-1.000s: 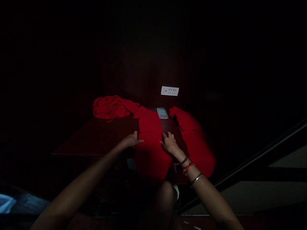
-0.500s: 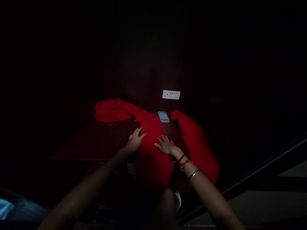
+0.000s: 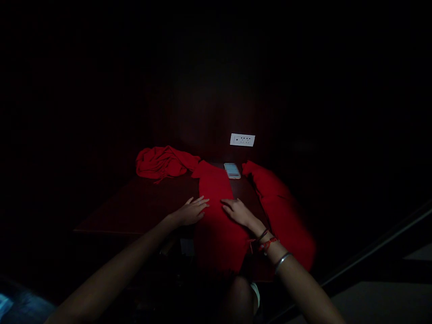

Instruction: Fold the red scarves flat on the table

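A long piece of red cloth (image 3: 218, 225) lies spread over a dark table (image 3: 135, 209), its near end hanging past the front edge. My left hand (image 3: 193, 211) rests at the cloth's left edge, fingers stretched flat onto it. On the opposite edge, my right hand (image 3: 238, 211) touches the cloth with its fingers spread and pointing inward. Bare red fabric shows between the two hands, and neither hand grips it.
Bunched red cloth (image 3: 162, 164) lies at the back left. Another red cloth (image 3: 280, 207) stretches along the right side. A phone (image 3: 232, 170) lies near the wall, below a white power socket (image 3: 242, 140). The surroundings are very dark.
My left hand has turned inward and its fingers now lie over the cloth. My right hand's fingers point more to the left. The whole view has shifted slightly, so things sit lower.
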Demonstrator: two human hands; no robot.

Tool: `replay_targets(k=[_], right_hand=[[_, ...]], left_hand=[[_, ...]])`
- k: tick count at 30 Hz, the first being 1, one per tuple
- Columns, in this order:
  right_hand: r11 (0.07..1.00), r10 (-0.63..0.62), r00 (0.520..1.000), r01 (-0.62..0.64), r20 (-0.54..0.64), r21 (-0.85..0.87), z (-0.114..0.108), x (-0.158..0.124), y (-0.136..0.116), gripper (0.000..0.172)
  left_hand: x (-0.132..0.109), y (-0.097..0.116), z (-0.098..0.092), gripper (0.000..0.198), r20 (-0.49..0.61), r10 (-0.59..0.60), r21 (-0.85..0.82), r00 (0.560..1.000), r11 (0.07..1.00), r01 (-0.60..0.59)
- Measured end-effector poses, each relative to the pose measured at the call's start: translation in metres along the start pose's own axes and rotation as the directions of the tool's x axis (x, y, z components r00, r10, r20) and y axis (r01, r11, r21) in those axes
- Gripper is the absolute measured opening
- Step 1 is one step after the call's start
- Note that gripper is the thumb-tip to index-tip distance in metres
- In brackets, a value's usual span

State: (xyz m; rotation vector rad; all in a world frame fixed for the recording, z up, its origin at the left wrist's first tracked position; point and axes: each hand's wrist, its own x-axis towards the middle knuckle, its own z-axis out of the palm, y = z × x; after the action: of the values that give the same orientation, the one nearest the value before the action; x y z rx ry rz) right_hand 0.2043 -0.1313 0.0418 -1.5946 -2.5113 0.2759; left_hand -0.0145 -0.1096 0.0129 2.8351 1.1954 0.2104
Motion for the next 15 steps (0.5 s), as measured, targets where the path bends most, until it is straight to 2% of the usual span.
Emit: replay_targets(k=[2, 3, 6, 8, 11, 15], right_hand=[[0.998, 0.069, 0.985, -0.070, -0.161, -0.001, -0.002, 0.004, 0.002, 0.034], [0.990, 0.139, 0.971, -0.143, -0.194, -0.005, -0.002, 0.007, 0.003, 0.031], [0.948, 0.311, 0.936, -0.318, -0.165, -0.016, 0.003, 0.017, 0.009, 0.032], [0.935, 0.348, 0.928, -0.353, -0.132, -0.017, 0.007, 0.021, 0.014, 0.032], [0.934, 0.351, 0.923, -0.357, -0.158, -0.011, 0.012, 0.022, 0.019, 0.031], [0.928, 0.369, 0.907, -0.373, -0.202, 0.021, 0.014, 0.020, 0.020, 0.029]], left_hand=[[0.004, 0.007, 0.001, 0.035, -0.112, 0.041, -0.005, 0.993, 0.999, -0.042], [0.005, 0.009, 0.002, 0.034, -0.151, 0.052, -0.018, 0.987, 0.998, -0.055], [0.003, 0.010, 0.005, 0.037, -0.165, 0.070, -0.063, 0.984, 0.995, -0.082], [-0.001, 0.006, 0.005, 0.037, -0.127, 0.092, -0.060, 0.988, 0.993, -0.100], [-0.009, -0.002, 0.003, 0.036, -0.086, 0.109, -0.050, 0.990, 0.992, -0.114], [-0.010, 0.000, 0.001, 0.034, -0.129, 0.130, -0.097, 0.983, 0.985, -0.143]])
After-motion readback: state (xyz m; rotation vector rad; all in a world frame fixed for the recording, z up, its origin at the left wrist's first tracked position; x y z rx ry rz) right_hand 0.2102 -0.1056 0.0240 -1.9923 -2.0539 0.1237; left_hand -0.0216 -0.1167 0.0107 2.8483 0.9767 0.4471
